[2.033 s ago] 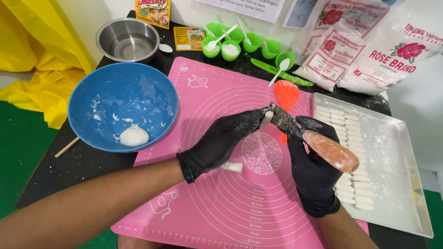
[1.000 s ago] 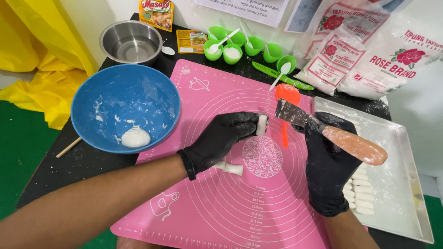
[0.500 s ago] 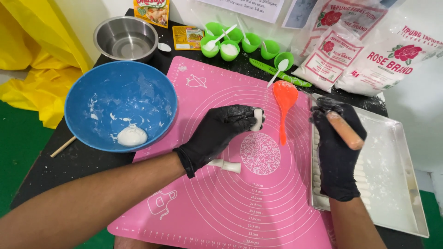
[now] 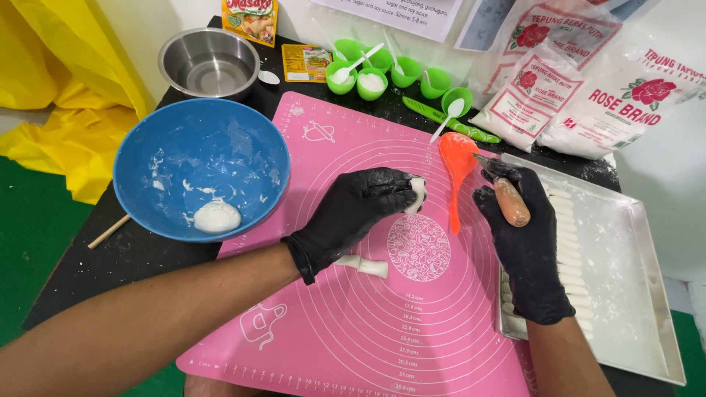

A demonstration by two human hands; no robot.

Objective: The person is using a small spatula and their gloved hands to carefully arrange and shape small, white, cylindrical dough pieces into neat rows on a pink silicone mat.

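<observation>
On the pink silicone baking mat [image 4: 353, 323], smooth with printed concentric circles, the left hand [image 4: 353, 213] in a matte black glove curls closed around a small white dough piece [image 4: 418, 194], soft and rounded, poking out past the fingertips. Just under that wrist lies a second dough piece [image 4: 365, 265], a short pale log, flat on the mat.

Right hand [image 4: 526, 250], also black-gloved, is closed around a knife [image 4: 507, 197] with a speckled orange handle; the dark blade tip shows near the tray corner, most of the blade hidden. This hand sits over the left edge of a flour-dusted metal tray [image 4: 632, 294], rectangular, holding rows of short white dough sticks [image 4: 570, 257].

Between the 2 hands an orange plastic spoon [image 4: 456, 173] lies on the mat, glossy, bowl end away from the camera.

Left of the mat: blue plastic bowl [image 4: 198, 165], round, smeared with white residue, 1 lump of dough [image 4: 216, 217] inside. Behind it a shiny steel bowl [image 4: 209, 62]. Along the back, small green cups [image 4: 390, 73], some with white spoons, and white flour bags [image 4: 588, 81] with red print. Black tabletop [image 4: 110, 272] is powder-dusted; a thin wooden stick [image 4: 109, 231] pokes out beside the blue bowl.
</observation>
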